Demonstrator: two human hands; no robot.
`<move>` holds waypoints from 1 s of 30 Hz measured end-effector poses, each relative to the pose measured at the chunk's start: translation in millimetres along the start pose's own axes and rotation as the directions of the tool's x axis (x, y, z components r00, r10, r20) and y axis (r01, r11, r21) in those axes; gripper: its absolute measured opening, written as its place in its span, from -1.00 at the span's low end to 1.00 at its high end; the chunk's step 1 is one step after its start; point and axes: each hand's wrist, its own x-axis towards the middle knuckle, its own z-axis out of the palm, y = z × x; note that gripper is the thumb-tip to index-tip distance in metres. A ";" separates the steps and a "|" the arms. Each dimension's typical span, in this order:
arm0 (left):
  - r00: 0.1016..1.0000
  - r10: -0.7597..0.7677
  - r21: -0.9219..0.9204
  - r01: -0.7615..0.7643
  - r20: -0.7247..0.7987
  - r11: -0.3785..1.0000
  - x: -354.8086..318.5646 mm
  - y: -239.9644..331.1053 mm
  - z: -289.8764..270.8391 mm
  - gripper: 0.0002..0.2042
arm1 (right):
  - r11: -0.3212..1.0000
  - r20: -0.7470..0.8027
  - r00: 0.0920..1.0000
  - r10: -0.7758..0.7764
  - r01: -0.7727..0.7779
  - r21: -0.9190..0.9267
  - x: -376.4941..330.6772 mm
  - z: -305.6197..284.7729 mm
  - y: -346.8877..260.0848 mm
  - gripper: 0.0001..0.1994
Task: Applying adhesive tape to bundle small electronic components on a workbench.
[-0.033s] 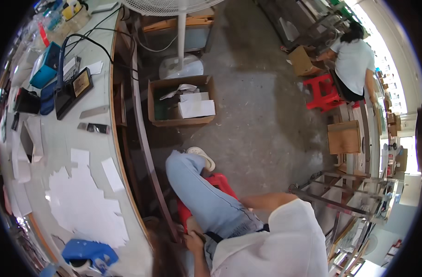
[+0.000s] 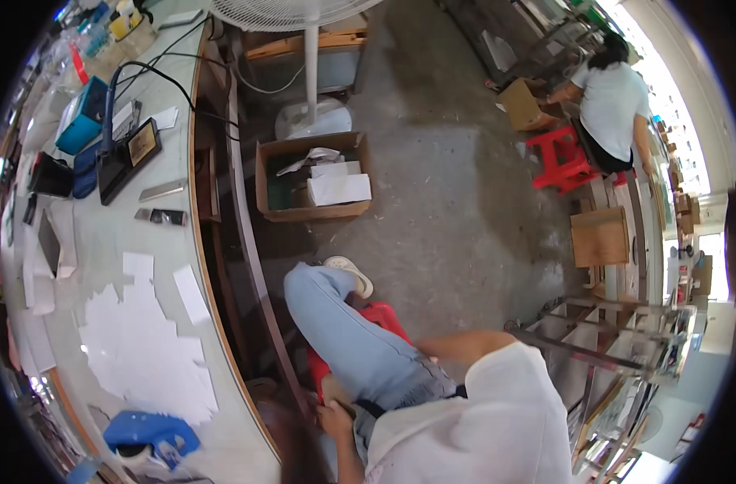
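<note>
My left hand (image 2: 334,419) is low beside my lap, next to the red stool (image 2: 388,319) I sit on. Its fingers look curled in, and what they hold, if anything, is hidden. My right arm (image 2: 473,345) comes out of a white sleeve and bends in toward my hip. The fingers of that hand are hidden by the thigh of my light blue jeans (image 2: 344,323). One pale clog (image 2: 352,274) shows on the floor past my knee. A dark brown blur (image 2: 299,440) lies beside the left hand.
On the left workbench (image 2: 162,234) lie white paper pieces (image 2: 142,347), a utility knife (image 2: 162,217), a soldering station (image 2: 130,157) and a blue tool (image 2: 150,436). A cardboard box (image 2: 316,211) and a fan (image 2: 311,81) stand ahead. A co-worker (image 2: 614,105) sits far right.
The whole view has shifted slightly, so the bench and floor things sit a little further left. My hands keep about the same place.
</note>
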 end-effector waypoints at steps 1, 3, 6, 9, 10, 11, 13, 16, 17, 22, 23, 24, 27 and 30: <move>0.999 -0.001 0.028 0.002 -0.035 1.000 1.3 1.8 2.3 -0.35 | 1.000 -0.025 0.999 -0.023 0.023 0.002 2.5 2.7 3.6 -0.36; 0.993 0.044 -0.090 -0.054 -0.113 0.994 -1.4 17.2 -5.6 -0.33 | 0.998 -0.064 0.996 -0.063 0.063 -0.004 2.3 5.4 11.6 -0.36; 0.917 0.355 -0.112 -0.378 -0.182 0.919 -34.7 57.4 -41.6 -0.39 | 0.993 -0.125 0.985 -0.121 0.121 -0.011 2.6 3.7 25.4 -0.36; 0.672 0.610 -0.543 -0.725 -0.420 0.424 -109.6 113.5 -90.3 -0.49 | 0.980 -0.196 0.961 -0.194 0.197 -0.001 15.7 -2.9 34.2 -0.36; 0.517 0.683 -0.539 -0.816 -0.515 0.211 -145.0 123.6 -110.2 -0.52 | 0.977 -0.227 0.952 -0.207 0.215 0.007 21.7 -4.8 38.0 -0.36; 0.459 0.611 -0.449 -0.874 -0.644 0.183 -183.1 128.9 -127.1 -0.53 | 0.962 -0.249 0.933 -0.260 0.274 0.022 30.3 -6.9 36.9 -0.41; 0.197 0.483 -0.210 -0.977 -0.853 0.028 -251.3 139.4 -151.8 -0.54 | 0.943 -0.318 0.898 -0.305 0.331 0.028 44.1 -9.0 34.8 -0.43; -0.070 0.373 -0.011 -0.977 -0.925 -0.211 -306.8 156.1 -164.0 -0.55 | 0.926 -0.380 0.867 -0.322 0.372 0.064 56.3 -7.2 29.3 -0.43; -0.117 0.356 0.020 -0.964 -0.927 -0.265 -315.3 159.9 -163.3 -0.55 | 0.924 -0.387 0.866 -0.316 0.373 0.079 57.7 -6.0 28.1 -0.43; -0.230 0.339 0.063 -0.897 -0.912 -0.438 -327.4 158.6 -154.8 -0.57 | 0.914 -0.404 0.869 -0.285 0.374 0.160 54.9 -3.2 29.5 -0.42; -0.244 0.345 0.061 -0.884 -0.907 -0.464 -327.8 157.7 -153.9 -0.57 | 0.910 -0.399 0.872 -0.284 0.376 0.174 53.2 -2.8 30.8 -0.42; -0.256 0.344 0.060 -0.870 -0.903 -0.489 -329.3 156.5 -153.6 -0.57 | 0.910 -0.399 0.874 -0.279 0.374 0.182 51.4 -3.4 32.2 -0.42; -0.287 0.349 0.048 -0.827 -0.892 -0.560 -334.4 154.4 -152.1 -0.58 | 0.905 -0.392 0.874 -0.288 0.382 0.188 44.7 -2.9 34.9 -0.43; -0.310 0.351 0.030 -0.786 -0.883 -0.618 -339.4 153.4 -149.9 -0.59 | 0.898 -0.374 0.876 -0.304 0.395 0.195 36.1 -0.2 34.0 -0.45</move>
